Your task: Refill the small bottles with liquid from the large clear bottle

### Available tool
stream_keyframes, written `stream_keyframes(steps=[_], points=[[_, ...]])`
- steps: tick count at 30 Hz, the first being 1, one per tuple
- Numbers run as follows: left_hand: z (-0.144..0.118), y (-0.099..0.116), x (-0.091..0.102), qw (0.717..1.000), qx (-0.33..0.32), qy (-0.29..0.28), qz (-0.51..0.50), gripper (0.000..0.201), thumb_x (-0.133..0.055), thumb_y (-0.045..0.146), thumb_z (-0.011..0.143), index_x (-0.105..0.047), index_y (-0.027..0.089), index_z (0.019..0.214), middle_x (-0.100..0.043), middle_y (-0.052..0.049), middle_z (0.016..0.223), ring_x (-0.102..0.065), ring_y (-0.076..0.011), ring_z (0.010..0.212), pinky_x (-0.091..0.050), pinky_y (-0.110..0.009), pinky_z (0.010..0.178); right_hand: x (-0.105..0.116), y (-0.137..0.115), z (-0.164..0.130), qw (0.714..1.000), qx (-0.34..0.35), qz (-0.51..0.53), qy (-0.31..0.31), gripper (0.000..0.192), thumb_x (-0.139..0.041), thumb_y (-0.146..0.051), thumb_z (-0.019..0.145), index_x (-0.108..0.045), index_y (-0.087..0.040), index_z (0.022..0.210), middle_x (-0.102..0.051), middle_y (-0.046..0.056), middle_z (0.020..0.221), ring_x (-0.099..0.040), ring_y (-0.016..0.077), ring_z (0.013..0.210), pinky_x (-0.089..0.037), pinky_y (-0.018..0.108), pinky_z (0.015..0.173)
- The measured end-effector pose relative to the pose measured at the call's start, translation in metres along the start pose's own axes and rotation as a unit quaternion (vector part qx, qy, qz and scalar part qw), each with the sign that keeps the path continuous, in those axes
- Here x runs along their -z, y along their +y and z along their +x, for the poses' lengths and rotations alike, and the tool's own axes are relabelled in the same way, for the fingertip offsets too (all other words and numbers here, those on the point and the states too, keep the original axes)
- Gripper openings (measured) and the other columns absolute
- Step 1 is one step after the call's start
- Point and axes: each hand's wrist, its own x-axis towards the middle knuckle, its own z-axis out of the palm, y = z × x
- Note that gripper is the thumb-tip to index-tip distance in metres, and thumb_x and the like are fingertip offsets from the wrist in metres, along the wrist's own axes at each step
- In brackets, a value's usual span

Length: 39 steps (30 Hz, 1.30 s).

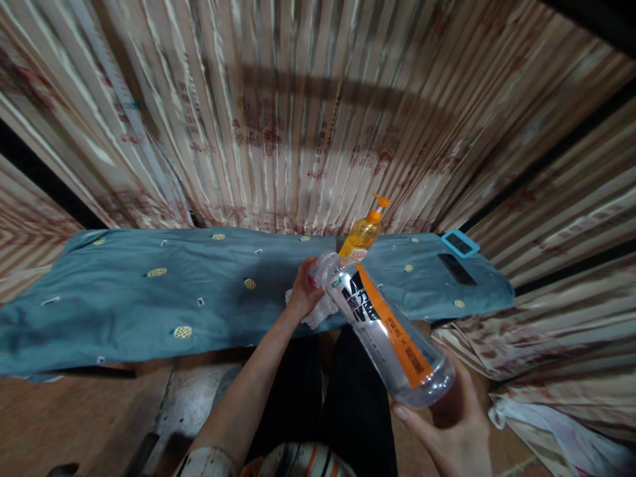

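1. Nearest the camera, the right hand (454, 424) is seen cupped under the base of a clear plastic bottle (385, 328), its fingers curled around the bottom end so that the weight is carried from below.
2. That bottle is held tilted, its base low and toward the camera, its neck raised and pointing away toward the blue cloth (124, 298); a black and orange label is wrapped along its length.
3. At the neck of the bottle, the left hand (304, 291) is closed around the cap end, the wrist bent and the forearm stretched forward from the lower middle of the view. Such a grip suits turning or steadying the cap, though whether the cap is on cannot be told.
4. Just beyond the bottle's neck, a white crumpled cloth (318, 313) lies on the blue cloth, partly hidden by the left hand.
5. Behind the bottle's neck, an orange pump bottle (364, 232) stands upright on the blue cloth.
6. To the right of the bottle's neck, a dark phone (457, 268) lies flat, and a small device with a turquoise frame (460, 243) lies just behind it.
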Motion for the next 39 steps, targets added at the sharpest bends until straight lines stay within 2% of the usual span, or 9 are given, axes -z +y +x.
stream_keyframes(steps=[8,15,21,29,39], points=[[-0.0003,0.0021,0.0006,1.0,0.01,-0.002,-0.001,0.076,-0.084,0.051,0.07,-0.052,0.024,0.134,-0.062,-0.012,0.137,-0.06,-0.0328,0.129,-0.045,-0.049,0.115,-0.001,-0.0023,0.0009,1.0,-0.001,0.001,0.004,0.092,-0.096,-0.05,0.057,-0.055,-0.022,0.134,-0.069,0.014,0.132,-0.067,0.0362,0.122,-0.055,0.046,0.101],[-0.0002,0.0044,0.0018,1.0,-0.002,-0.002,0.005,0.074,-0.085,0.047,0.07,-0.052,0.023,0.132,-0.062,-0.013,0.136,-0.06,-0.0326,0.129,-0.044,-0.05,0.116,-0.0024,-0.0046,0.0004,1.0,-0.017,0.018,0.011,0.095,-0.098,-0.047,0.052,-0.055,-0.022,0.133,-0.069,0.014,0.131,-0.068,0.0361,0.12,-0.055,0.045,0.099],[-0.0009,0.0044,0.0005,1.0,0.011,-0.002,-0.006,0.077,-0.086,0.046,0.069,-0.051,0.023,0.134,-0.061,-0.013,0.137,-0.059,-0.033,0.13,-0.044,-0.05,0.116,-0.0014,0.0,-0.0003,1.0,0.002,0.002,0.007,0.091,-0.095,-0.051,0.059,-0.053,-0.022,0.134,-0.066,0.015,0.135,-0.065,0.0353,0.125,-0.053,0.046,0.105],[-0.0005,0.0082,0.0013,1.0,0.013,0.0,0.002,0.075,-0.086,0.046,0.069,-0.052,0.024,0.132,-0.063,-0.012,0.136,-0.06,-0.0327,0.129,-0.044,-0.05,0.117,-0.0006,0.0005,0.0001,1.0,0.006,0.005,0.0,0.09,-0.095,-0.05,0.06,-0.054,-0.022,0.135,-0.069,0.014,0.132,-0.067,0.0352,0.121,-0.056,0.045,0.1],[-0.0005,0.0066,0.002,1.0,0.002,-0.001,0.016,0.074,-0.085,0.043,0.069,-0.052,0.023,0.132,-0.063,-0.012,0.135,-0.061,-0.0324,0.127,-0.046,-0.05,0.115,-0.0035,-0.005,-0.0001,1.0,-0.011,0.022,0.013,0.092,-0.098,-0.046,0.053,-0.056,-0.022,0.131,-0.07,0.013,0.13,-0.067,0.0345,0.121,-0.054,0.044,0.102]])
